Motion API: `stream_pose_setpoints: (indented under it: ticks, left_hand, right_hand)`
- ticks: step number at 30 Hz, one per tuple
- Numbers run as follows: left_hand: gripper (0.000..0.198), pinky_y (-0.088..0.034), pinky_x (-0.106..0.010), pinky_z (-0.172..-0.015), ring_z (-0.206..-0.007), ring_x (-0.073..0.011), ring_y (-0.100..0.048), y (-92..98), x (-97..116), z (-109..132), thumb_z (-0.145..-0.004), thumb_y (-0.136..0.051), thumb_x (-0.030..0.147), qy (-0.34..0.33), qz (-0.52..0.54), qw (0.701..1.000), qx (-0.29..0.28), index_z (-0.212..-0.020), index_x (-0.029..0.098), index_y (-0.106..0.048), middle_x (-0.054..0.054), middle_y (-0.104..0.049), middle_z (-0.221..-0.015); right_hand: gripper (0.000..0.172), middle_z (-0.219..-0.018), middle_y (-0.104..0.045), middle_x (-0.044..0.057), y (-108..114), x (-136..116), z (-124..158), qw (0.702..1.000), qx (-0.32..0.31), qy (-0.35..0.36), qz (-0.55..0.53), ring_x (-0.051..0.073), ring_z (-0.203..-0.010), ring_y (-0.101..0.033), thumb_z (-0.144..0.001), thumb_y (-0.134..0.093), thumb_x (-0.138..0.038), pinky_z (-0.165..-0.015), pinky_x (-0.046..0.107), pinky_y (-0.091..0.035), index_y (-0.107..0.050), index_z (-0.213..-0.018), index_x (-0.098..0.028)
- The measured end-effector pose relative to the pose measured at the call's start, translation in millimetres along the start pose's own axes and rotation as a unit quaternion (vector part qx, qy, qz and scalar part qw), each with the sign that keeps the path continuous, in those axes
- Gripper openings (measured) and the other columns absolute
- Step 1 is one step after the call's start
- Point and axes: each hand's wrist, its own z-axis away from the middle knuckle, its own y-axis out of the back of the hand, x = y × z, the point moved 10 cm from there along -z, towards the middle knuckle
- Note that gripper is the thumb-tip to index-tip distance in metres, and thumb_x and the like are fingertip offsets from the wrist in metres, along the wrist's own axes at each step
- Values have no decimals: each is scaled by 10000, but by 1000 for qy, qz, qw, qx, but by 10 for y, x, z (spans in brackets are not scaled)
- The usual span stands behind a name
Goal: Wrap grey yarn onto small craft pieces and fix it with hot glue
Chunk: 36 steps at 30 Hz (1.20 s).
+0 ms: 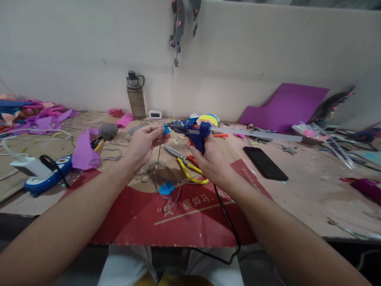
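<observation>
My right hand [212,155] is wrapped round the handle of a blue hot glue gun [198,133], whose nozzle points left. A long translucent glue stick [256,134] sticks out of its back end. Between the thumb and fingers of my left hand [145,143] is a small blue felt piece [166,129], close to the nozzle; whether they touch I cannot tell. Grey yarn [160,163] hangs below the left fingers and lies in loops on the cardboard. Another blue felt piece [166,188] lies among the loops. Yellow-handled scissors [190,169] rest under the glue gun.
Red-printed cardboard [133,218] covers the table's front edge. A black phone [264,163] lies to the right, a blue power strip [49,178] to the left. A water bottle [136,97] stands by the wall. The gun's black cord [226,214] drops over the edge.
</observation>
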Motion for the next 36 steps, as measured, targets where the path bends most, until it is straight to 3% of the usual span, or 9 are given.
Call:
stream_pose_setpoints:
  ticks: [6, 16, 26, 29, 32, 36]
  left_hand:
    - [87, -542, -271, -697, -671, -132, -682, 8, 12, 7, -744, -702, 192, 0, 2, 1000, 6, -774, 128, -651, -32, -681, -717]
    - [94, -543, -278, -706, -670, -135, -684, 17, 6, -5, -736, -711, 199, 1, 1, 1000, 7, -760, 135, -647, -24, -679, -709]
    - [147, -542, -289, -725, -687, -137, -680, -29, -7, 25, -716, -734, 234, 7, -11, 1000, -10, -795, 134, -659, -46, -696, -755]
    - [165, -505, -245, -615, -666, -132, -662, -8, 7, 19, -689, -750, 245, 5, -25, 1000, 2, -767, 147, -643, -35, -673, -743]
    - [159, -363, -195, -463, -566, -93, -567, 47, 33, -18, -659, -758, 244, -14, -55, 998, 16, -704, 157, -632, -4, -601, -656]
    - [125, -328, -230, -497, -516, -89, -438, 114, 110, -50, -676, -735, 274, -69, -154, 985, 28, -687, 173, -663, 14, -547, -597]
  right_hand:
    - [396, -1078, -663, 107, -10, 41, 6, 1000, -6, -18, 7, 260, -948, -633, -895, -486, -287, -844, 441, -518, -444, -1285, -231]
    - [383, -1097, -656, 115, 3, 28, 4, 1000, -4, -19, 6, 264, -977, -627, -886, -478, -272, -862, 443, -508, -457, -1265, -219]
    - [344, -1018, -649, 105, 16, 71, 6, 1000, 8, -29, -4, 252, -888, -619, -876, -494, -290, -821, 440, -517, -478, -1210, -209]
    - [257, -1007, -637, 85, 24, 144, -3, 998, 21, -31, -42, 234, -878, -614, -874, -490, -296, -813, 432, -529, -497, -1118, -215]
    - [216, -920, -629, 52, 29, 343, -28, 991, 27, -86, -96, 197, -772, -604, -858, -489, -302, -707, 384, -546, -490, -1059, -225]
    - [183, -712, -582, -8, 19, 784, -36, 966, 10, -217, -138, 144, -553, -551, -809, -507, -276, -535, 303, -499, -478, -976, -206]
